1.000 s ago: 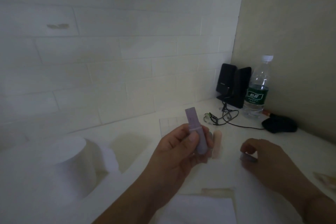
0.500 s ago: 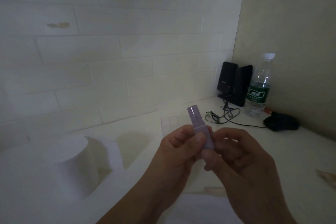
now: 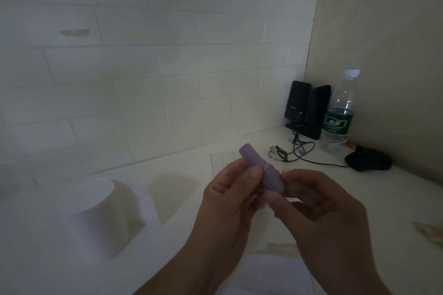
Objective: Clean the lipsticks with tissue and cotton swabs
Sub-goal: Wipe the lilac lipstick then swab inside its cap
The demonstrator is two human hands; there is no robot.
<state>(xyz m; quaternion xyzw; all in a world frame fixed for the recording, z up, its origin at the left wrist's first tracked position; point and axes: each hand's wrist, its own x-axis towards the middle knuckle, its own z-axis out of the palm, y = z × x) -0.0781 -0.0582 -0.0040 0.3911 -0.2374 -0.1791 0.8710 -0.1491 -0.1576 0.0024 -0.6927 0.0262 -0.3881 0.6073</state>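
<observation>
At six o'clock lies a white tissue [image 3: 271,275]. Just above it both hands hold the purple lipstick [image 3: 262,170]: the left hand [image 3: 230,201] pinches its middle, the right hand [image 3: 318,201] grips its lower end. Its long axis tilts from five o'clock up to eleven, so the cap probably pulls off along that line. At two o'clock stands a water bottle [image 3: 339,112], its green label unreadable.
</observation>
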